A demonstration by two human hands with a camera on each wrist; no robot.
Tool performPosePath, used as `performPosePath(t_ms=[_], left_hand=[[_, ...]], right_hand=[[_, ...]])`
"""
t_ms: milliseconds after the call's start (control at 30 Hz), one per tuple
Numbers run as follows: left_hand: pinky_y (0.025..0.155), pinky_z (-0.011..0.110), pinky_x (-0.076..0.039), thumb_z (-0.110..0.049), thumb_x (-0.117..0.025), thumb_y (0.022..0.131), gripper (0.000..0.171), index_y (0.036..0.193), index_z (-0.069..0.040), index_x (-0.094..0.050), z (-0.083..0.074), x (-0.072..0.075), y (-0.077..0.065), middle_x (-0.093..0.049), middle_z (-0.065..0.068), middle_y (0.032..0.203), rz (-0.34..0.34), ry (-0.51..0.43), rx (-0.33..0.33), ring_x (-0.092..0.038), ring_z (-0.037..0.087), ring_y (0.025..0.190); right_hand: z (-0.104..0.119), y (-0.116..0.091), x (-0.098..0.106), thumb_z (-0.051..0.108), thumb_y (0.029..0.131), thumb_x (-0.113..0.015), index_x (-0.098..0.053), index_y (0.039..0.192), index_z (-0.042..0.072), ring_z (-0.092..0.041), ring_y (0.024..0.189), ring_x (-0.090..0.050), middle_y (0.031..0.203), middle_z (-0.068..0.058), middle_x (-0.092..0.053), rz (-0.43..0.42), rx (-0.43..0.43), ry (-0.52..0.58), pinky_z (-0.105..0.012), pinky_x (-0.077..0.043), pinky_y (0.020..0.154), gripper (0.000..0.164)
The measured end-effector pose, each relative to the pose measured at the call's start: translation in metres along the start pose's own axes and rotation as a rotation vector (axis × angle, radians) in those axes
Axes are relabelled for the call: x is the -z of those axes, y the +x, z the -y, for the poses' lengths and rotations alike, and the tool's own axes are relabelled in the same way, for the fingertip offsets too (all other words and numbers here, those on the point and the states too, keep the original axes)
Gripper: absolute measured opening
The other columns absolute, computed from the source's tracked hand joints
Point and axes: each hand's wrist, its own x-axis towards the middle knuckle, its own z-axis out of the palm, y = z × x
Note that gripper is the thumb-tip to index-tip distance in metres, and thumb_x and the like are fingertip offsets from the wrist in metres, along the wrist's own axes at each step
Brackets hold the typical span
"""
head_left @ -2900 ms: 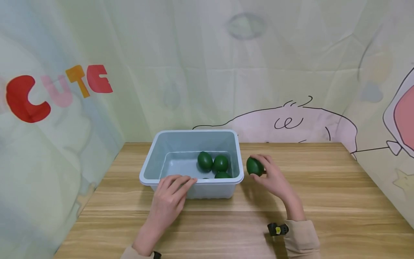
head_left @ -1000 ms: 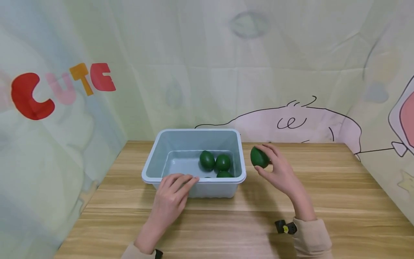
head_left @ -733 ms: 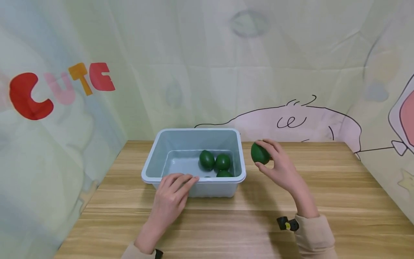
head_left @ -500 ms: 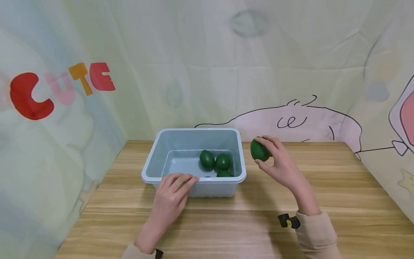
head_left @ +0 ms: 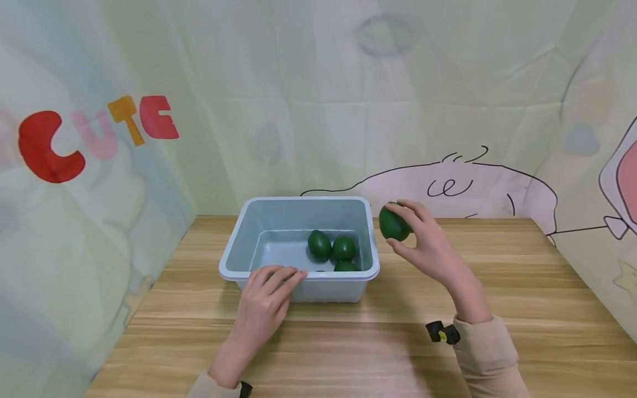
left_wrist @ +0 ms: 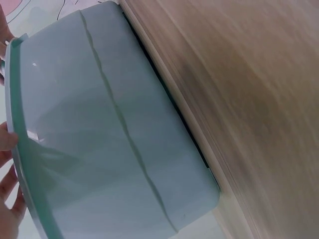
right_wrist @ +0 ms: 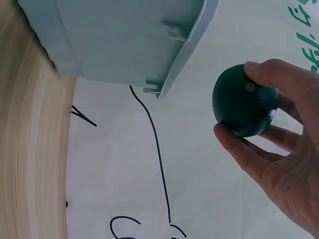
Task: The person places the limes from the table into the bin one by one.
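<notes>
In the head view, a pale blue plastic bin [head_left: 328, 290] stands on the wooden table with several dark green avocados [head_left: 319, 246] toward its right side; its front wall partly hides the nearest ones. My left hand [head_left: 261, 304] holds the bin's near rim, fingers bent over the edge; the left wrist view shows its fingertips [left_wrist: 7, 140] at the rim. To the right of the bin, my right hand [head_left: 430, 249] grips another avocado [head_left: 393, 222] between thumb and fingers, raised beside the right rim. In the right wrist view this avocado [right_wrist: 241, 102] shows a small light green stem spot.
Bare wooden table [head_left: 497, 287] extends to the right of the bin and in front of it. A printed cloth backdrop [head_left: 278, 138] hangs along the table's far edge and at both sides. Small black devices [head_left: 442, 333] sit at the wrists.
My right hand has raised the avocado from lower beside the bin and, over the last half second, shifted it slightly left toward the rim. The left hand stays at the near rim.
</notes>
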Motion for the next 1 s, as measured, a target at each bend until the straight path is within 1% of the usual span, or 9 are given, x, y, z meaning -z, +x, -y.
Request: performPosePath(t_ms=[133,333,567,700,833,1000], left_hand=[[0.083,0.038,-0.047,-0.02,-0.036,0.104,0.037,0.111,-0.013,-0.072,0.0,0.0,0.0,-0.07,0.002,0.101,0.001,0.0,0.003,-0.058,0.022,0.095],[0.083,0.038,-0.046,-0.02,-0.035,0.104,0.038,0.111,-0.013,-0.072,0.0,0.0,0.0,-0.07,0.002,0.101,0.004,0.003,0.003,-0.058,0.022,0.095],[0.081,0.038,-0.047,-0.018,-0.036,0.103,0.037,0.11,-0.013,-0.073,-0.001,-0.001,0.001,-0.07,0.002,0.099,-0.033,0.001,-0.016,-0.059,0.023,0.094],[0.081,0.038,-0.046,-0.017,-0.036,0.103,0.037,0.109,-0.013,-0.073,-0.001,-0.001,0.002,-0.07,0.002,0.099,-0.042,0.0,-0.016,-0.059,0.022,0.093],[0.081,0.038,-0.047,-0.018,-0.037,0.103,0.037,0.109,-0.013,-0.073,-0.001,-0.001,0.002,-0.07,0.002,0.099,-0.036,-0.001,-0.014,-0.059,0.022,0.093],[0.081,0.038,-0.047,-0.019,-0.036,0.104,0.038,0.11,-0.013,-0.073,-0.001,-0.001,0.001,-0.07,0.002,0.099,-0.024,0.002,-0.011,-0.059,0.022,0.094]], right_hand=[[0.003,0.003,0.001,0.015,0.082,-0.075,-0.048,0.139,0.019,-0.033,0.116,-0.055,0.144,-0.014,-0.042,0.007,0.001,-0.005,-0.049,-0.055,0.088,0.063],[0.008,0.008,0.002,0.017,0.082,-0.074,-0.049,0.139,0.019,-0.03,0.116,-0.056,0.144,-0.013,-0.042,0.012,0.023,-0.017,-0.045,-0.056,0.088,0.062],[0.015,0.016,0.003,0.017,0.082,-0.075,-0.048,0.139,0.019,-0.029,0.118,-0.054,0.144,-0.012,-0.042,0.029,0.06,-0.041,-0.044,-0.055,0.089,0.063],[0.017,0.019,0.004,0.017,0.082,-0.074,-0.048,0.139,0.019,-0.028,0.119,-0.053,0.143,-0.013,-0.043,0.032,0.096,-0.053,-0.044,-0.055,0.089,0.063],[0.02,0.023,0.004,0.017,0.082,-0.074,-0.048,0.139,0.019,-0.028,0.121,-0.051,0.142,-0.012,-0.044,0.032,0.131,-0.065,-0.044,-0.054,0.09,0.063],[0.023,0.027,0.004,0.017,0.082,-0.074,-0.048,0.139,0.018,-0.029,0.123,-0.049,0.142,-0.012,-0.044,0.047,0.155,-0.064,-0.046,-0.053,0.092,0.062]])
